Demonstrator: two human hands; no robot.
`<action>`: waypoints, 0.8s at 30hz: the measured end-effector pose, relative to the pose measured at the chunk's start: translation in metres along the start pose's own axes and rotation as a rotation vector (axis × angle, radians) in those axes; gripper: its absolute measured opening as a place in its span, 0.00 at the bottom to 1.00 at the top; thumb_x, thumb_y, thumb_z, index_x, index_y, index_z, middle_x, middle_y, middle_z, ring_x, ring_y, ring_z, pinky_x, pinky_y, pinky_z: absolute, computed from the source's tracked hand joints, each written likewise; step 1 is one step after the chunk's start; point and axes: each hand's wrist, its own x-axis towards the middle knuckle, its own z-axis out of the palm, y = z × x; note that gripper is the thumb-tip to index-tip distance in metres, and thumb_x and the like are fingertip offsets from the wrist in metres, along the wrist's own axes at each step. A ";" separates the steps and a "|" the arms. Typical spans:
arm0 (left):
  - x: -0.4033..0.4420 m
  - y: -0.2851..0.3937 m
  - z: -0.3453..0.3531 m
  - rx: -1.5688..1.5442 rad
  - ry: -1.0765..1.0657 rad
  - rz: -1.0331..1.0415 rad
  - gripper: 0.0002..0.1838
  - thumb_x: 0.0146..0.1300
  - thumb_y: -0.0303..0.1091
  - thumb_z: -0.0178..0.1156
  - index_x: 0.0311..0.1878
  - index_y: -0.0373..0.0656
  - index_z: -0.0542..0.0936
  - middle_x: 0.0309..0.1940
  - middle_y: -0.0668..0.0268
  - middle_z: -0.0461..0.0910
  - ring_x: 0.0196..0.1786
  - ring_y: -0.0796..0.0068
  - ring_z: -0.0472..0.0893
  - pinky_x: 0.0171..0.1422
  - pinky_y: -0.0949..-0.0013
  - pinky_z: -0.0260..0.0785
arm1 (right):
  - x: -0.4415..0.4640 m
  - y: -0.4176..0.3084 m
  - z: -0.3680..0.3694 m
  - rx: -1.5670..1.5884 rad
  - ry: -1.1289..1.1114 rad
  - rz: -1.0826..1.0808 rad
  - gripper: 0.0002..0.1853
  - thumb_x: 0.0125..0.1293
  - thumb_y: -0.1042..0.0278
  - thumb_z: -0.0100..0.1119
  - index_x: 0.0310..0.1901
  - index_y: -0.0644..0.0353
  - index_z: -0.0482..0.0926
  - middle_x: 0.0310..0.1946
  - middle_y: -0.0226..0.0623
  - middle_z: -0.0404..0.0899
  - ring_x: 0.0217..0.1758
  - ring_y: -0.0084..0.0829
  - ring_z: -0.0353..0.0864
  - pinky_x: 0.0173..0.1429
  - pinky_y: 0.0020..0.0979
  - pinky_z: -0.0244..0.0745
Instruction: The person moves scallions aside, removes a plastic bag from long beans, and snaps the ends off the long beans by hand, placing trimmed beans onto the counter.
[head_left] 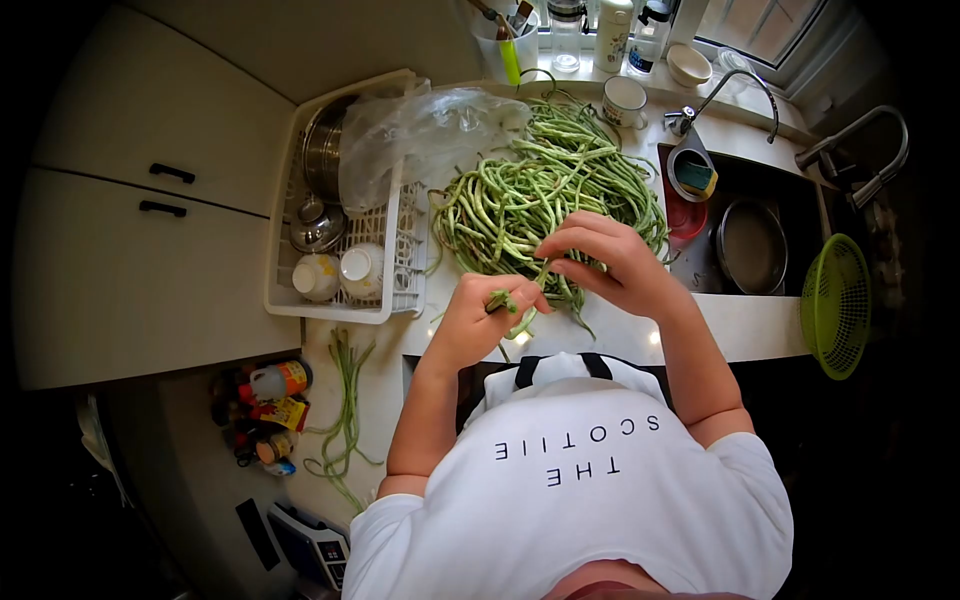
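Note:
A big heap of long green beans [550, 190] covers the counter in front of me. My left hand [480, 312] is closed around a few green beans [500, 300], whose ends stick out between thumb and fingers. Close beside it, my right hand [612, 262] pinches a long green bean at the near edge of the heap; its fingertips partly cover the bean. A smaller bunch of long green beans [347, 410] lies on the counter to my left.
A white dish rack [385, 312] with cups, pots and a clear plastic bag [430, 125] stands left. To the right are a sink [715, 270] with a metal pan [752, 245] and a green colander [838, 305]. A mug [624, 100] stands behind the heap; bottles [275, 380] cluster lower left.

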 end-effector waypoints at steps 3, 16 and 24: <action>0.000 0.003 -0.002 0.119 0.081 0.073 0.13 0.68 0.36 0.59 0.35 0.36 0.84 0.18 0.67 0.75 0.23 0.82 0.71 0.29 0.73 0.63 | -0.001 -0.002 -0.003 -0.170 -0.038 -0.044 0.09 0.63 0.75 0.63 0.45 0.60 0.81 0.35 0.35 0.79 0.38 0.36 0.80 0.41 0.35 0.75; 0.006 0.002 0.008 0.193 0.135 0.173 0.12 0.70 0.35 0.58 0.38 0.35 0.83 0.16 0.71 0.67 0.21 0.84 0.64 0.25 0.74 0.55 | -0.019 0.013 0.025 -0.072 0.266 0.074 0.09 0.58 0.79 0.62 0.42 0.64 0.80 0.28 0.37 0.78 0.29 0.31 0.78 0.38 0.31 0.74; 0.012 -0.009 0.022 0.203 0.126 0.245 0.12 0.71 0.35 0.58 0.40 0.35 0.83 0.19 0.70 0.73 0.21 0.83 0.68 0.27 0.76 0.61 | -0.034 0.025 0.052 0.932 0.462 0.491 0.07 0.62 0.78 0.59 0.42 0.68 0.79 0.26 0.35 0.77 0.30 0.22 0.75 0.37 0.31 0.72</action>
